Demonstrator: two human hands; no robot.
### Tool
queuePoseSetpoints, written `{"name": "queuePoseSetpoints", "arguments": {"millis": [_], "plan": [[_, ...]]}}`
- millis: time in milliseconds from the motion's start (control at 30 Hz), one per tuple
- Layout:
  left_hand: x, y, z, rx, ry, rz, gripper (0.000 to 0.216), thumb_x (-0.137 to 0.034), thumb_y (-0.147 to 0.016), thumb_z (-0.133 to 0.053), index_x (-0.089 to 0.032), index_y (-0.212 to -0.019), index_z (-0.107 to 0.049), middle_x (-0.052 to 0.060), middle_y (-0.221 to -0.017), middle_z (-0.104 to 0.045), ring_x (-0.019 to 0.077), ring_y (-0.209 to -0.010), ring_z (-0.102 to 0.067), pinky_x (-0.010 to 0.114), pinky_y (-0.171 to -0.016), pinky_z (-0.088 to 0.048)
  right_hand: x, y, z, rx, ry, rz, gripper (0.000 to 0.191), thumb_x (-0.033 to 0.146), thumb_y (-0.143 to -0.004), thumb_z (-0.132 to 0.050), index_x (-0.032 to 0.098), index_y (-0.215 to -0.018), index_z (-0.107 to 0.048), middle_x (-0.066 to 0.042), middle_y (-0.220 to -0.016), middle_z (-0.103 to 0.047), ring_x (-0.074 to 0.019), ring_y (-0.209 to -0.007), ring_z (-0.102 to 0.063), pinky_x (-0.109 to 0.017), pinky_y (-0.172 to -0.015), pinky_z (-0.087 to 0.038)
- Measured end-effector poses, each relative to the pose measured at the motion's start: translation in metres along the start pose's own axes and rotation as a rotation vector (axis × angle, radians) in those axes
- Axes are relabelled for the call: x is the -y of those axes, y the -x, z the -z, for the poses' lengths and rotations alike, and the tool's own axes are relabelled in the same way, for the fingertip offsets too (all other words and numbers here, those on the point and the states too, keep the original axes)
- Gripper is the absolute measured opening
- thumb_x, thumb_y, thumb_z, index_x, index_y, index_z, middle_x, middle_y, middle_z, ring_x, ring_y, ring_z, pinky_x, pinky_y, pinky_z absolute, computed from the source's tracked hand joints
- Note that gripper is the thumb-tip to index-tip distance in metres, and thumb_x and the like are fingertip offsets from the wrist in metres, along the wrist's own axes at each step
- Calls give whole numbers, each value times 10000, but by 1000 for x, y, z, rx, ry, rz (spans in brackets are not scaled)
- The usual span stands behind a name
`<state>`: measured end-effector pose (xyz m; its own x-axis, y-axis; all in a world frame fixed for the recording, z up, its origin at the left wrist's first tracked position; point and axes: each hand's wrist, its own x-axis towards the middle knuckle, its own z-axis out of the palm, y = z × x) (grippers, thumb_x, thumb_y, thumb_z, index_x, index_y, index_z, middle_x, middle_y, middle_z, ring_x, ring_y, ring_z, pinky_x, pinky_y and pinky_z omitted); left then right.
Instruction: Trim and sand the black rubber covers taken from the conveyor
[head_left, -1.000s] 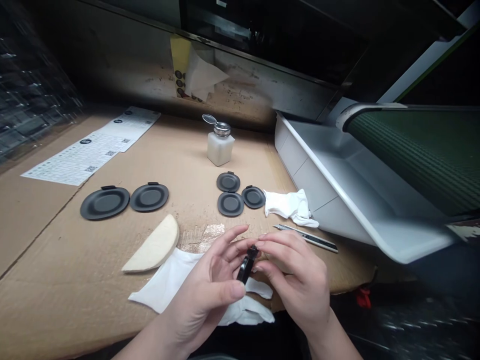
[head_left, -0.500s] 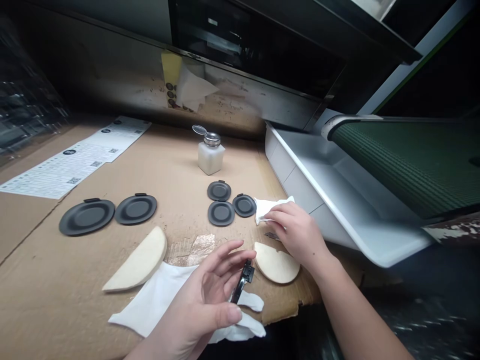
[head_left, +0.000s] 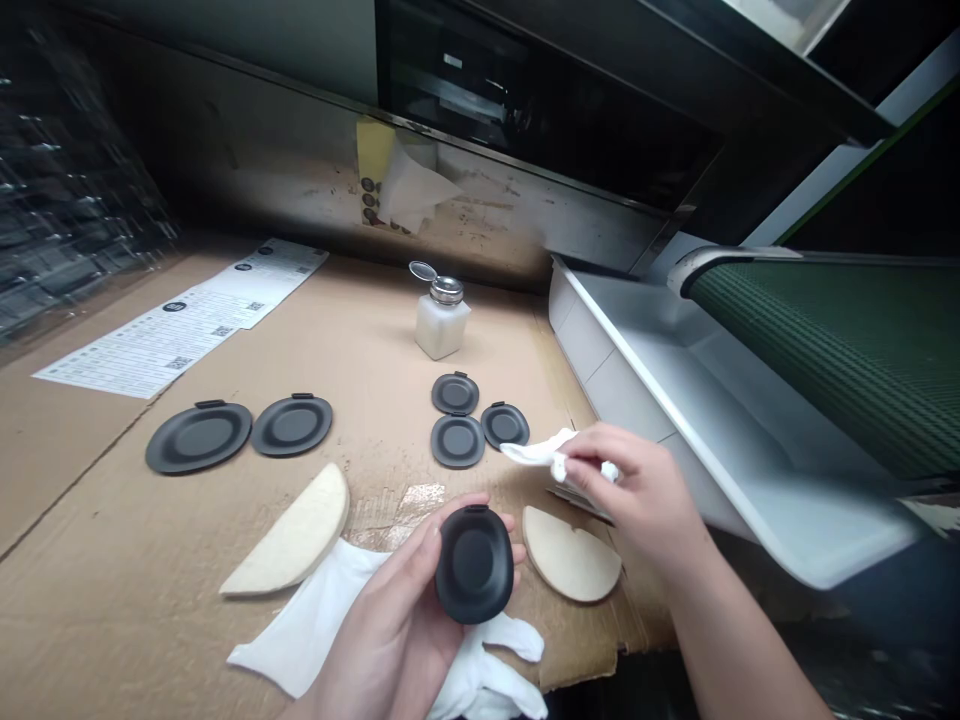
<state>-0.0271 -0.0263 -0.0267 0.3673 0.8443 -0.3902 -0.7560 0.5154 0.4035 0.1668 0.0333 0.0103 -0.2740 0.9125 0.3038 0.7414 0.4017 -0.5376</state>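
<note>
My left hand (head_left: pixel 409 620) holds a small black round cap (head_left: pixel 474 563) by its edges, its dished face turned toward me, above a white glove (head_left: pixel 341 610) on the cardboard. My right hand (head_left: pixel 637 490) is closed on a crumpled white cloth (head_left: pixel 540 452), lifted just right of three small black caps (head_left: pixel 469 420). A beige half-round pad (head_left: pixel 571 552) lies between my hands; a second beige pad (head_left: pixel 296 535) lies to the left.
Two larger black caps (head_left: pixel 240 432) sit at the left. A white liquid dispenser bottle (head_left: pixel 442 315) stands behind the small caps. Printed label sheets (head_left: pixel 180 325) lie at the far left. A grey tray (head_left: pixel 720 400) and green conveyor belt (head_left: pixel 840 340) fill the right side.
My left hand turned the black cap from edge-on to face me. My right hand left the cap, set down the beige pad, reached to the white cloth and picked it up.
</note>
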Motion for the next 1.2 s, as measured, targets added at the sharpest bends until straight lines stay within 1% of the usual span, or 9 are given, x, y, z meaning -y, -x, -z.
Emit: {"name": "queuePoseSetpoints", "arguments": {"millis": [133, 300, 533, 667, 767, 1000, 1100, 1133, 1200], "plan": [[2, -3, -1, 22, 28, -21, 284, -282, -877, -439, -139, -963, -669, 98, -991, -670, 233, -918, -594, 425, -895, -429, 32, 13, -29, -27, -85, 143, 126, 157, -824, -533, 203, -829, -650, -8, -777, -619, -116, -747, -557, -233, -685, -445], [1, -1, -1, 20, 2, -28, 283, -217, -892, -403, -137, -919, -673, 84, -955, -659, 193, -925, -564, 341, -848, -455, 40, 10, -53, -45, 30, 229, 177, 176, -854, -471, 172, -794, -637, -29, -738, -592, -129, -728, -536, -254, -665, -426], [0, -2, 3, 108, -79, -36, 298, -237, -902, -379, -111, -936, -646, 105, -969, -637, 231, -934, -547, 413, -872, -433, 33, 9, -42, 62, 150, 328, 221, 170, -880, -426, 153, -764, -612, -41, -728, -580, -120, -696, -525, -235, -630, -406], [3, -2, 6, 108, -74, -39, 274, -224, -905, -383, -139, -1006, -623, 85, -1034, -619, 227, -1012, -515, 393, -894, -420, 33, 10, -40, 43, 142, 331, 209, 165, -876, -432, 151, -768, -609, -41, -738, -581, -121, -705, -527, -234, -636, -406], [5, -1, 5, 101, -78, -62, 282, -217, -913, -364, -141, -947, -634, 76, -1021, -624, 227, -1047, -499, 388, -903, -415, 36, 8, -43, 47, 136, 334, 237, 192, -887, -419, 157, -741, -602, -37, -728, -575, -120, -688, -518, -239, -629, -399], [1, -1, 0, 102, -36, -33, 267, -225, -899, -403, -113, -974, -633, 106, -1020, -640, 253, -1022, -541, 436, -907, -403, 24, 11, -39, 98, 152, 305, 196, 154, -874, -426, 168, -810, -611, -38, -768, -599, -129, -730, -542, -250, -654, -428], [1, -1, 3, 58, 25, -6, 300, -259, -880, -446, -113, -1106, -579, 124, -1019, -653, 272, -971, -584, 473, -899, -397, 13, 9, -21, -21, 172, 296, 150, 119, -845, -476, 178, -841, -614, -32, -794, -621, -130, -744, -567, -249, -672, -453], [1, -1, 4, 38, 42, 4, 322, -266, -873, -459, -117, -1141, -556, 126, -1022, -656, 275, -964, -592, 479, -908, -388, 11, 8, -13, -125, 173, 270, 133, 119, -834, -500, 184, -851, -615, -27, -797, -627, -132, -738, -574, -252, -674, -461], [2, -1, 6, 19, 72, 17, 349, -275, -865, -470, -119, -1171, -531, 131, -1030, -660, 274, -976, -594, 476, -936, -363, 12, 3, 7, -437, 204, 196, 108, 133, -807, -552, 194, -862, -622, -23, -791, -631, -146, -715, -576, -268, -657, -466]]}}
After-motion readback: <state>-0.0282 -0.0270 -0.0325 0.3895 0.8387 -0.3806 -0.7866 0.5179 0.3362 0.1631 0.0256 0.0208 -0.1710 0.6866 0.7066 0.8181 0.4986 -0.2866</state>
